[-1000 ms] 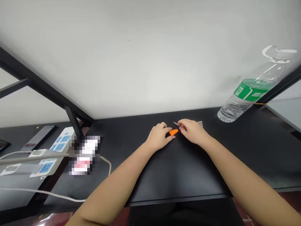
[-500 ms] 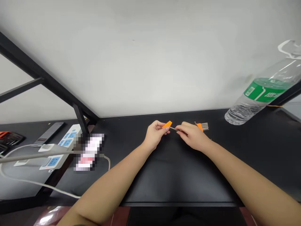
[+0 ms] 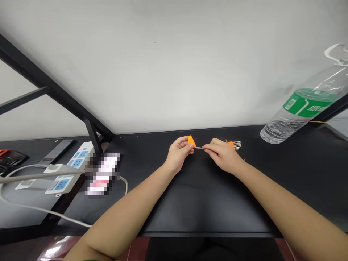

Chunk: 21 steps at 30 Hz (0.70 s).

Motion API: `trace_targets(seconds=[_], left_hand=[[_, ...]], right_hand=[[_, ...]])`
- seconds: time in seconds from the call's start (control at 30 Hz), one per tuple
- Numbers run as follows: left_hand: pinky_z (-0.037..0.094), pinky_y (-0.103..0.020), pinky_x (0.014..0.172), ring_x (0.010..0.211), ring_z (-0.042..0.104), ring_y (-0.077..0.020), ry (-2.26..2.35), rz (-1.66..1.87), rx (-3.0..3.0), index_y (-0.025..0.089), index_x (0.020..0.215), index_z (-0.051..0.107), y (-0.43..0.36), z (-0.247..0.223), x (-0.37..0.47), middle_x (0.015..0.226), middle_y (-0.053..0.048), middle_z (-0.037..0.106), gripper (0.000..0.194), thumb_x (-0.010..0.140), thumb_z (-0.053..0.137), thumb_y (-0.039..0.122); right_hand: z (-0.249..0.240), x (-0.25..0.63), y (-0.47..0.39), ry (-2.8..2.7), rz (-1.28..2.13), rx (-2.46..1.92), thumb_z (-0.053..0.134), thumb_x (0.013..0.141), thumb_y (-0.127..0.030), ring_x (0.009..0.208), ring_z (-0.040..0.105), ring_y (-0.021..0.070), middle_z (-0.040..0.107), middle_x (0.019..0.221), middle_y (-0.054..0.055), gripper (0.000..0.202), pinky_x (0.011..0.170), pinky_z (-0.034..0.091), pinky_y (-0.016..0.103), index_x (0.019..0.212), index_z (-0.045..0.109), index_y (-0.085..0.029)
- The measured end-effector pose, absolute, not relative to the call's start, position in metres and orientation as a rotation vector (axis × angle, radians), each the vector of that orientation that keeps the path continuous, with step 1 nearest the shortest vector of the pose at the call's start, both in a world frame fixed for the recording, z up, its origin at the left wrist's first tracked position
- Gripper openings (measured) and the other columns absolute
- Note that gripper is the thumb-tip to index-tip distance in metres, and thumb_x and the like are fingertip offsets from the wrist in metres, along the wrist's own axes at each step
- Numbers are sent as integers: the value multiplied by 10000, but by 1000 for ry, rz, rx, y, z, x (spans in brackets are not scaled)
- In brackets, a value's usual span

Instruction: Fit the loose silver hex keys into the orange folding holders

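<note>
So the left hand (image 3: 177, 155) is pinching the little orange piece (image 3: 191, 141), and the right hand (image 3: 223, 155) grips the thin metal rod (image 3: 199, 148), which runs pretty much sideways between them above the tabletop (image 3: 206, 206), left end right by the orange piece.

Left grip (image 3: 176, 156): pinching, fingers (image 3: 182, 140) curled | right grip (image 3: 224, 156): pinching, back showing | forearms (image 3: 138, 203) angled inward
</note>
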<state>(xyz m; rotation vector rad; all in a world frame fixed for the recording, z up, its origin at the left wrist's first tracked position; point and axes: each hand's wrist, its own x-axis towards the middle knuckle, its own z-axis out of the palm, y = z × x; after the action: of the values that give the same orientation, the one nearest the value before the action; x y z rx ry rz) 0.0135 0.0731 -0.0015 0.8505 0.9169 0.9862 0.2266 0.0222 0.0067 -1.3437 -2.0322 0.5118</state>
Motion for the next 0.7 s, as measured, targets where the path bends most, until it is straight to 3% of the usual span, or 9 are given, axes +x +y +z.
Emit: trace_targets(seconds=[0.1, 0.27, 0.47, 0.7], left_hand=[[538, -297, 745, 725, 646, -119, 909, 962, 933, 194, 1166, 708, 74, -2, 12, 879, -13, 706, 513, 705, 909, 295], [561, -291, 737, 722, 673, -127, 903, 943, 1025, 164, 1025, 713, 74, -5, 11, 886, -31, 722, 364, 747, 885, 325], [596, -318, 805, 742, 718, -150, 844, 925, 1287, 211, 1314, 639, 73, -10, 11, 790, 16, 685, 574, 793, 855, 317], [625, -371, 880, 862, 752, -192, 865, 859, 1516, 207, 1353, 646, 66, -16, 11, 917, -37, 747, 507, 883, 766, 353]], right_hand=[[8, 228, 24, -2010, 482, -1425, 451, 1068, -320, 790, 612, 186, 619, 911, 63, 298, 750, 497, 317, 1075, 735, -231], [7, 233, 26, -2022, 490, -1451, 478, 1062, -301, 798, 624, 181, 635, 926, 59, 273, 742, 485, 311, 1048, 745, -241], [5, 234, 27, -2060, 509, -1317, 493, 1046, -252, 777, 623, 178, 640, 931, 67, 261, 733, 495, 325, 1022, 751, -221], [4, 219, 27, -1756, 979, -1369, 601, 960, -247, 812, 646, 186, 715, 926, 37, 126, 761, 518, 340, 946, 725, -228]])
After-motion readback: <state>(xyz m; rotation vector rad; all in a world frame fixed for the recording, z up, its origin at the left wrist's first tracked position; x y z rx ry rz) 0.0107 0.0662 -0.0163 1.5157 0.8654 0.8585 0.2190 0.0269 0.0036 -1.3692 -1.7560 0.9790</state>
